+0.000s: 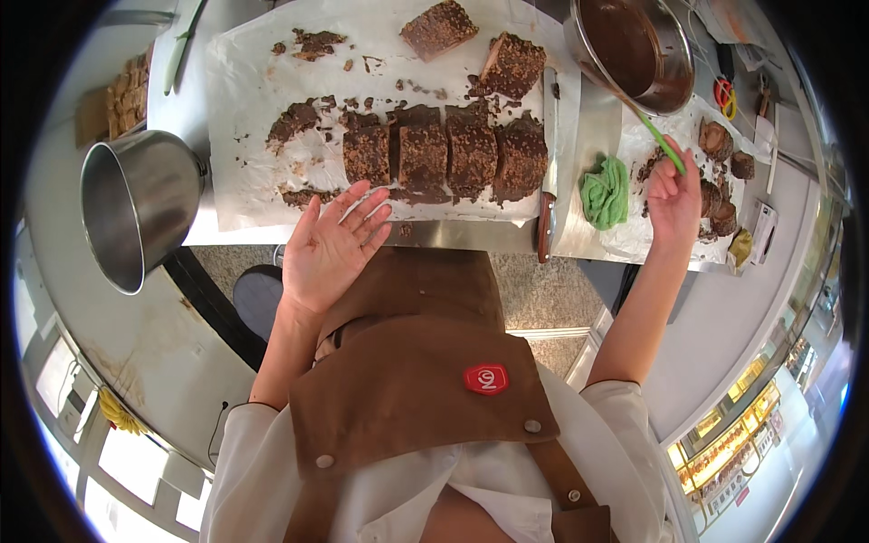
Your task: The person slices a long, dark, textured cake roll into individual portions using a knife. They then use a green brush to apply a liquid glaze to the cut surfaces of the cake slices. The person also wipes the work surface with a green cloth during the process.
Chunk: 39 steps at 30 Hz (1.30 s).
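Note:
My right hand [676,200] grips the green handle of a utensil [660,139], whose far end reaches the rim of a metal bowl [681,75]. Melted chocolate [621,44] lies in that bowl. My left hand [329,254] is palm up with spread fingers, holding nothing, and has small brown smears. Its fingertips are by the near edge of a row of chocolate-coated, nut-flecked cake pieces [424,159]. That row sits on white parchment paper [251,183]. Two more coated pieces, one at the back [440,30] and one farther right [514,66], lie apart from it.
A wooden-handled knife [546,227] lies right of the row, its handle over the table's front edge. Beside it is a green cloth [605,193]. Chocolate chunks [715,140] rest on paper at right. A tall metal container [146,203] leans at left; scissors [725,95] lie far right.

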{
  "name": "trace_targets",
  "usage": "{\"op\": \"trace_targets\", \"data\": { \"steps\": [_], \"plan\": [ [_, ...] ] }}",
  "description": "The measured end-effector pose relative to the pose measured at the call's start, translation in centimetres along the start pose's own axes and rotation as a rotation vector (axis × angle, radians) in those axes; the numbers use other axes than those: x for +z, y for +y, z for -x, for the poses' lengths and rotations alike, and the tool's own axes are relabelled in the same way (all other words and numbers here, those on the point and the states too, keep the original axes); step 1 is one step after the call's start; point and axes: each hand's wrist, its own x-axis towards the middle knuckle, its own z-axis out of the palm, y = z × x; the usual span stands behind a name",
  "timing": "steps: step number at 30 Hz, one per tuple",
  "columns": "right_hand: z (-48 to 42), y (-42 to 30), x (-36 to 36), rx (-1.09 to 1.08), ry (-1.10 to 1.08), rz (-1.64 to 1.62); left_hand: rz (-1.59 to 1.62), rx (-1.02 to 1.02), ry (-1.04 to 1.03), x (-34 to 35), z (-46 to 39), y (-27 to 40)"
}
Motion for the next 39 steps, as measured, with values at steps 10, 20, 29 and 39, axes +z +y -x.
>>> {"op": "trace_targets", "data": {
  "steps": [10,20,29,39],
  "plan": [
    [-4.5,1.5,4.4,-0.424,0.217,0.920,-0.031,-0.003,0.022,0.2,-0.2,0.2],
    [-3.3,1.6,4.0,-0.359,0.272,0.631,-0.045,0.013,0.047,0.4,-0.4,0.3],
    [0.1,2.0,0.2,-0.188,0.128,0.043,-0.097,-0.024,0.060,1.8,-2.4,-0.3],
    [0.0,4.0,2.5,-0.213,-0.015,0.642,-0.104,-0.037,0.075,3.0,-3.7,-1.0]
  ]
}}
